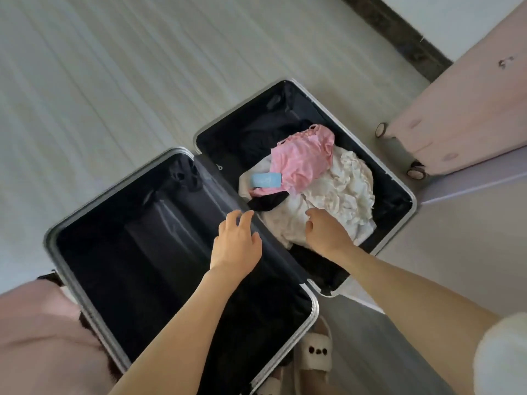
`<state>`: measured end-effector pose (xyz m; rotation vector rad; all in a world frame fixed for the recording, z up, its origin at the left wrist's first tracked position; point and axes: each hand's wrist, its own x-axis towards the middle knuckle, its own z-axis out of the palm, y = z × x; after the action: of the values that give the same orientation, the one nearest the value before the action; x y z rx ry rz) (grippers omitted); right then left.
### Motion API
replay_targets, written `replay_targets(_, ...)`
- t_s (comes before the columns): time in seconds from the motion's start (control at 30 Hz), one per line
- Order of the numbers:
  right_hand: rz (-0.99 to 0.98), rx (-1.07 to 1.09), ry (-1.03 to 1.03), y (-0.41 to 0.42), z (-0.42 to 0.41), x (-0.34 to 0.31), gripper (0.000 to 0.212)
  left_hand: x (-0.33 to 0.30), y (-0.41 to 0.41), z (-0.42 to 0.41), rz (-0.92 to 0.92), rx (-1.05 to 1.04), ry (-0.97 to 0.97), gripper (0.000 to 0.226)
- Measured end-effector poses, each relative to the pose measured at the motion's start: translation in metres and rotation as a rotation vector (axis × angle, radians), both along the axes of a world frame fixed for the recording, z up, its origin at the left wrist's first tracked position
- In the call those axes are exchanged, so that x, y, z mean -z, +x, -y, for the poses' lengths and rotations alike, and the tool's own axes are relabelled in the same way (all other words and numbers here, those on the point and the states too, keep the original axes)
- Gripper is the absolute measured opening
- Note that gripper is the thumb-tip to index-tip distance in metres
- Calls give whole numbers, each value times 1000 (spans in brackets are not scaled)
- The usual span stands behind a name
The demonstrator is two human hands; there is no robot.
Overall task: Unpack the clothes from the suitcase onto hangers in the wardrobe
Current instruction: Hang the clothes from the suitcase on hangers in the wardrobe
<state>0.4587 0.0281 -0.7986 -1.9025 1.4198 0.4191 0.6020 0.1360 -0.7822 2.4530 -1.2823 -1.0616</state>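
An open grey suitcase (pixel 54 252) with black lining lies flat on the floor. Its near half holds only dark lining. The far half holds a pink ruffled garment (pixel 305 158) with a light blue tag (pixel 265 179), a crumpled white garment (pixel 336 201) under it, and dark clothes (pixel 262 138) behind. My left hand (pixel 236 240) hovers over the middle hinge with fingers relaxed and spread. My right hand (pixel 325 232) rests over the near edge of the white garment, fingers loosely curled; whether it pinches the cloth cannot be told.
A second pale pink suitcase (pixel 462 109) on wheels stands upright at the right, close to the open one's far corner. Light wood floor stretches to the left and back. White slippers (pixel 316 354) on my feet are near the suitcase's front corner.
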Motion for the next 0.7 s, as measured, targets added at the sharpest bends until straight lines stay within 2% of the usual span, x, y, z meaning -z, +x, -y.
replay_targets(0.13,85,149,69,18,45,108,57,112,-1,24,23,34,6,55)
replay_targets(0.23,257,323,104,39,75,162,64,169,1,39,130,176,54,56)
replay_targets(0.37,363,790,139,61,107,214,44,207,1,41,270,275,74,56)
replay_targets(0.43,378,873,148,60,113,216,29,209,3,42,249,279,89,54)
replay_targets(0.53,416,822,79,45,103,185,9,183,1,41,110,234,135,53)
replay_targets(0.63,474,786,12,35,87,136,8,137,-9,37,-109,17,157,54)
replay_targets(0.7,539,817,16,38,75,86,13,92,-15,24,-180,-74,162,53)
